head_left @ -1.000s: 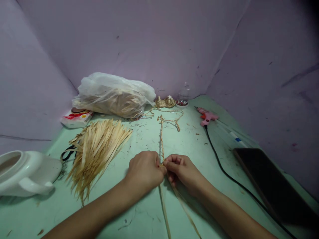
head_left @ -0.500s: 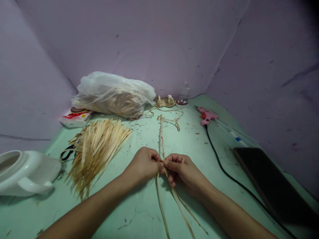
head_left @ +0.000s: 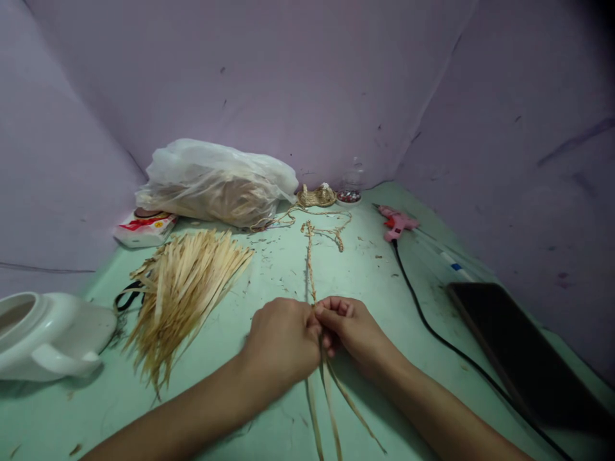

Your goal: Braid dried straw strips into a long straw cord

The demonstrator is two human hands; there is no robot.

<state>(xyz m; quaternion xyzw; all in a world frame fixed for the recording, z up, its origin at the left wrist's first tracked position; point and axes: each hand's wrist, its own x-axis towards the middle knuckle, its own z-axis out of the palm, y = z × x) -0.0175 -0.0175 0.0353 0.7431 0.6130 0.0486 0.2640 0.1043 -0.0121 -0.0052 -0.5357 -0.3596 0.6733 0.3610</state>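
My left hand (head_left: 281, 342) and my right hand (head_left: 353, 328) meet at the middle of the green table (head_left: 269, 275), both pinched shut on the near end of a thin braided straw cord (head_left: 310, 266). The cord runs away from my fingers toward the back wall and curls near a small woven piece (head_left: 316, 196). Three loose flat straw strips (head_left: 331, 410) trail from under my hands toward me. A fanned pile of dry straw strips (head_left: 185, 288) lies left of my left hand.
A plastic bag of straw (head_left: 216, 186) sits at the back, a red-and-white box (head_left: 144, 229) beside it. A white pot (head_left: 43, 333) is far left with black scissors (head_left: 127, 298). A pink glue gun (head_left: 398, 224), its black cable (head_left: 432, 326) and a dark tablet (head_left: 519, 358) lie right.
My left hand has turned over and closed in toward the right hand, and the loose strips below have shifted closer together. The cord and the other things stay put.
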